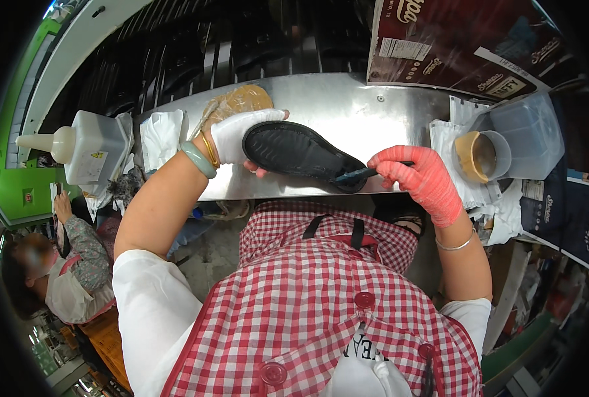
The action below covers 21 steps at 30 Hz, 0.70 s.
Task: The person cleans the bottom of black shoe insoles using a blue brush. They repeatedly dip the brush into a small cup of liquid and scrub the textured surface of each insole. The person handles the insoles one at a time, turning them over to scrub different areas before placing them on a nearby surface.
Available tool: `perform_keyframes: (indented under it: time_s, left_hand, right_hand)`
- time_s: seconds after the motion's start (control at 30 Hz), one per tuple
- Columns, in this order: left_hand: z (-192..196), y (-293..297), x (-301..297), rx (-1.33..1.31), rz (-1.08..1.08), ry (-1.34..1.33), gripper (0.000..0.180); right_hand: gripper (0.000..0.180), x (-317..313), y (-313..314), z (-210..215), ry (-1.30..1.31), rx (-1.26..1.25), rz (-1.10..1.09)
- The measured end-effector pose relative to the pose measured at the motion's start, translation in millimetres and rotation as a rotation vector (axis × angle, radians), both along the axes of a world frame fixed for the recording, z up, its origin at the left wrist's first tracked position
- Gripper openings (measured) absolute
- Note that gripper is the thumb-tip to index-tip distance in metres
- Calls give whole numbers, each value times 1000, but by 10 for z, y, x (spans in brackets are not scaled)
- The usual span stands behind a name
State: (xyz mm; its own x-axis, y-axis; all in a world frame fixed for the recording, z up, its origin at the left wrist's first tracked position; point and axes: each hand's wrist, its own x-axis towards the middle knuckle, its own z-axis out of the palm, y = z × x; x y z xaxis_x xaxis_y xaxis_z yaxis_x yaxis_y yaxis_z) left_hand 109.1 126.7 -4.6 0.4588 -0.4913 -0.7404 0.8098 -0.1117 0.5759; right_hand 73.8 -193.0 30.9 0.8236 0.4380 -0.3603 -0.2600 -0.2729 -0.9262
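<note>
My left hand (231, 137), in a white glove with bare fingertips, grips a black shoe sole (291, 149) by its wide end. The sole lies tilted above the metal bench, inner face up, with its narrow end toward my right. A coral-pink glove covers my right hand (421, 182), whose fingers are closed round the dark handle of a small brush (355, 175). The brush's bluish head touches the sole's narrow end. Just beyond my left hand, a tan round item in clear plastic wrap (246, 100) rests on the bench.
A clear cup with a tan piece at its rim (471, 157) and a clear plastic tub (533, 132) stand right. At left is a white squeeze bottle (92, 147) beside white paper (163, 135). Dark red boxes (460, 53) and a dark slatted rack line the back. A co-worker (76, 264) sits left.
</note>
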Motion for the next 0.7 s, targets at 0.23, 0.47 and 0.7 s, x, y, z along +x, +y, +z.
perform_keyframes:
  time_s: [0.23,0.47,0.7]
  left_hand:
    - [21,-237,-375,-275,345,-50,54]
    - [-44,-619,-582,-723,567,-199,54]
    - [-48,-743,-635,-628,667,-277,54]
  right_hand:
    - [19,-180,-27,257,-108,258,-335]
    - [21,-414,413,248,-924,82,-191]
    - [19,-739,538,368,-787,137,-144]
